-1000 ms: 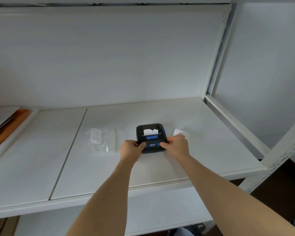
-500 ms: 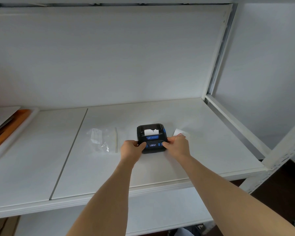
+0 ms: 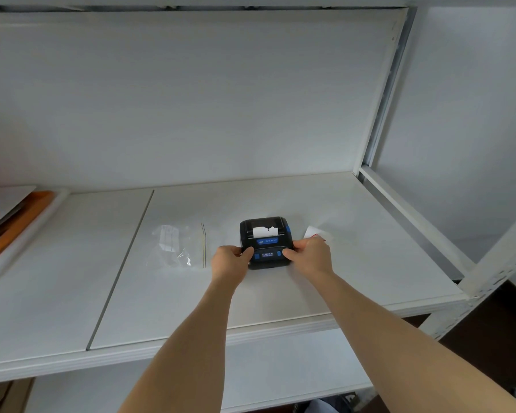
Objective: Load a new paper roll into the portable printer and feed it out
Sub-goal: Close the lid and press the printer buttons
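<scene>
A small black portable printer (image 3: 265,234) with blue trim and a lit display sits on the white shelf (image 3: 280,293). A short white strip of paper (image 3: 265,232) sticks out of its top slot. My left hand (image 3: 230,262) grips the printer's left front corner, thumb on the front panel. My right hand (image 3: 310,256) grips the right front corner, thumb by the blue button. The roll inside is hidden by the closed lid.
An empty clear plastic bag (image 3: 176,245) lies left of the printer. A white paper scrap with a red edge (image 3: 312,232) lies just right of it. An orange-and-white tray (image 3: 12,222) sits at far left. A metal shelf upright (image 3: 489,275) stands at right.
</scene>
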